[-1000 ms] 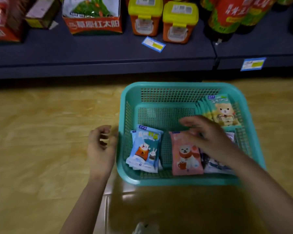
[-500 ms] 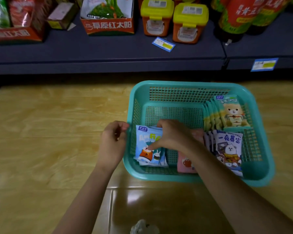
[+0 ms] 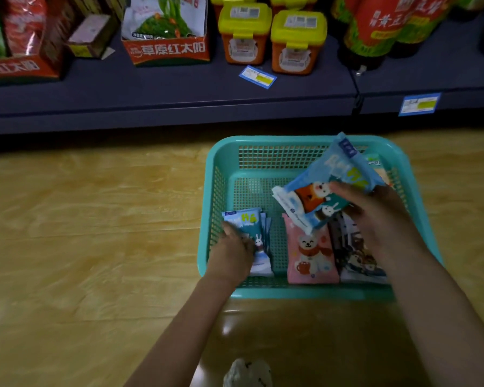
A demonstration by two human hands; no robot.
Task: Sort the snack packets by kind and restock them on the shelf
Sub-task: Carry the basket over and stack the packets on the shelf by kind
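From the head camera, the right hand (image 3: 375, 219) is gripping a tilted bundle of blue packets (image 3: 327, 191) above the teal basket (image 3: 263, 139), which is sitting on the floor (image 3: 95, 219). The left hand (image 3: 231, 254) is resting on a second blue stack (image 3: 252, 222) by the basket's left wall, and I cannot tell whether it is gripping them. A pink packet (image 3: 309, 258) is lying flat in the middle.

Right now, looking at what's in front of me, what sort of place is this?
Most likely a grocery shop aisle: a dark shelf with price tags, stocked with yellow-lidded tubs and boxed goods, and a teal basket of snack packets on the floor, ready for restocking.
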